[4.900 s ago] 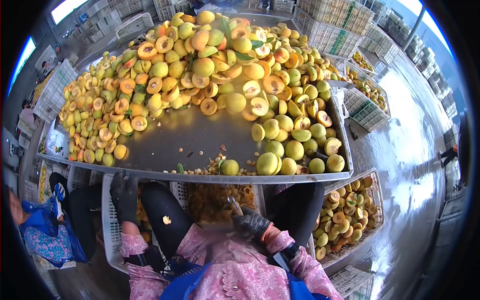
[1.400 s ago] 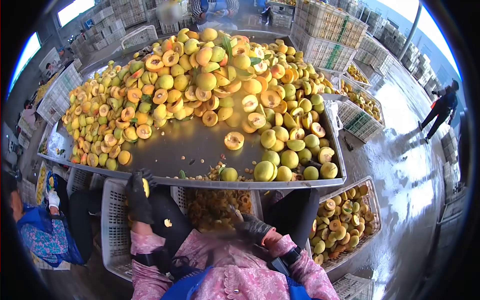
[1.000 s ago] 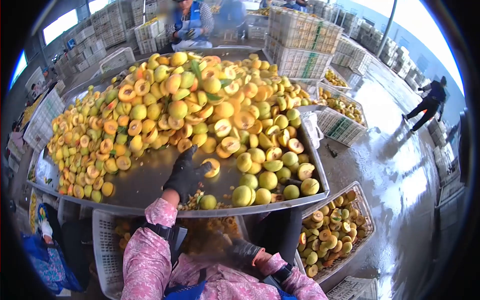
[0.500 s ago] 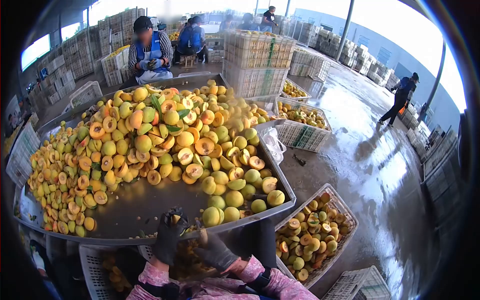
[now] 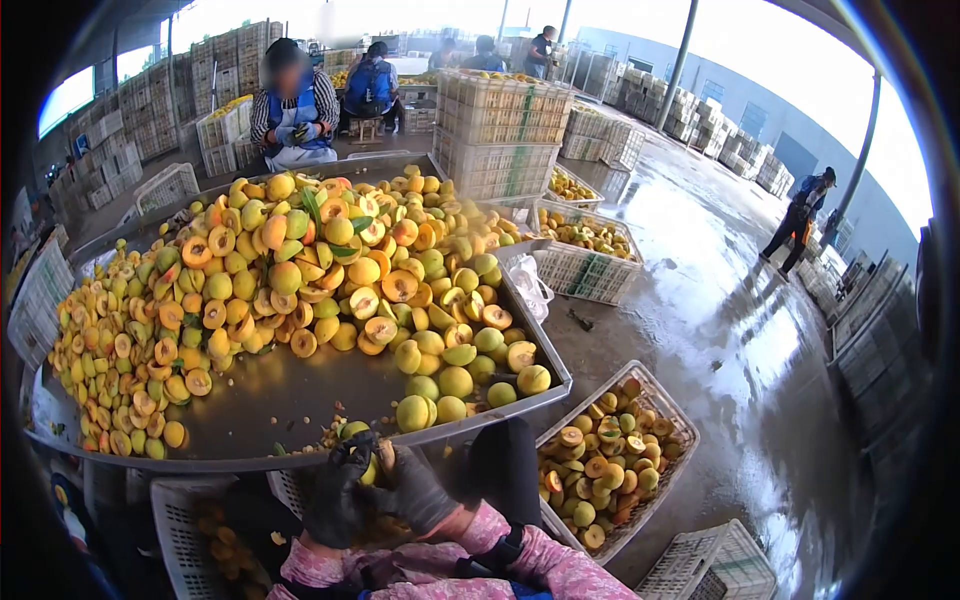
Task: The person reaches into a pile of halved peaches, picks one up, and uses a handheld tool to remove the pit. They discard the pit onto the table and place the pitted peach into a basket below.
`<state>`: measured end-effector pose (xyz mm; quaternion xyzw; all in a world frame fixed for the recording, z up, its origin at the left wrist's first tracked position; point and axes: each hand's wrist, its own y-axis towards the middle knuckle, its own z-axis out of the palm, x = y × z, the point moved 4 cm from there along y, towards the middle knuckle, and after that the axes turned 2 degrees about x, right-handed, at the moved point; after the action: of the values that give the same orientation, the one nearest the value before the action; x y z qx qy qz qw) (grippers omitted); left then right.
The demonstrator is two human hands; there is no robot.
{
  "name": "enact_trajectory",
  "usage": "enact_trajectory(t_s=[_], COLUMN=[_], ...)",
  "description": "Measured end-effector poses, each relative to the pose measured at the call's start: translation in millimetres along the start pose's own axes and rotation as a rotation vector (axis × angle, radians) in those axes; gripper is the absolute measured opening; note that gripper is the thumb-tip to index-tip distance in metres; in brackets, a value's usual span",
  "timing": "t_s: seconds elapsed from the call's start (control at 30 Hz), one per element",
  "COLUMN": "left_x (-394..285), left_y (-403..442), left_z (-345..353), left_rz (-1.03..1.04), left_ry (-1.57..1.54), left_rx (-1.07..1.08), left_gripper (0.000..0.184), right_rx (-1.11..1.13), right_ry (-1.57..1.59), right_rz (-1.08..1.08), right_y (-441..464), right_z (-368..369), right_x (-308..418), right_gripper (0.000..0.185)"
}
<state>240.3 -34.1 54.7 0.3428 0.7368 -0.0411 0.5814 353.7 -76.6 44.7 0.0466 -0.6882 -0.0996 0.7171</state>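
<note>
My left hand (image 5: 338, 492), in a dark glove, is closed around a yellow-green peach (image 5: 371, 470) at the tray's near edge. Pressed up against it is my gloved right hand (image 5: 422, 492), its fingers curled on a small brown, wooden-looking piece (image 5: 387, 455) whose full shape is hidden. Another greenish peach (image 5: 354, 430) shows just above the left fingers; whether they touch it I cannot tell. Beyond both hands a metal tray (image 5: 285, 400) carries a large heap of whole and halved peaches (image 5: 330, 270).
A crate of peach halves (image 5: 610, 470) stands at my right, with another plastic crate (image 5: 710, 565) below it. At my left front is a crate (image 5: 185, 540). Stacked crates (image 5: 500, 130) rise behind the tray. A seated person (image 5: 295, 115) works across from me; another person (image 5: 800, 220) stands far right.
My hands have come together, the right moving in against the peach in the left. The view has shifted slightly. The person at far right has moved a little.
</note>
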Motion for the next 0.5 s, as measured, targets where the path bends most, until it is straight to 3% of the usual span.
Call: enact_trajectory(t_s=[0.1,0.13,0.27,0.33,0.4,0.5], left_x=[-16.6,-25.1,-10.6,-15.5,-6.7,2.0], left_y=[-1.6,-0.7,-4.8,-7.0,-8.7,-10.9], left_z=[0.6,0.9,1.8,0.5,0.6,-0.7], left_rz=[0.09,0.142,0.061,0.191,0.129,0.066], left_ry=[0.183,0.29,0.138,0.259,0.266,0.22], left_rx=[0.003,0.013,-0.005,0.007,0.041,0.14], left_gripper=[0.035,0.035,0.034,0.034,0.034,0.033], right_rx=[0.078,0.068,0.039,0.03,0.024,-0.018], right_ry=[-0.301,-0.292,-0.349,-0.357,-0.3,-0.456], right_rz=[-0.084,-0.088,-0.158,-0.155,-0.097,-0.108], right_y=[4.4,5.0,4.7,2.4,3.8,4.6], right_z=[-0.1,0.6,0.0,-1.3,-1.9,-3.6], right_x=[39.5,40.7,35.2,32.4,33.2,8.4], right_gripper=[0.053,0.052,0.051,0.049,0.047,0.047])
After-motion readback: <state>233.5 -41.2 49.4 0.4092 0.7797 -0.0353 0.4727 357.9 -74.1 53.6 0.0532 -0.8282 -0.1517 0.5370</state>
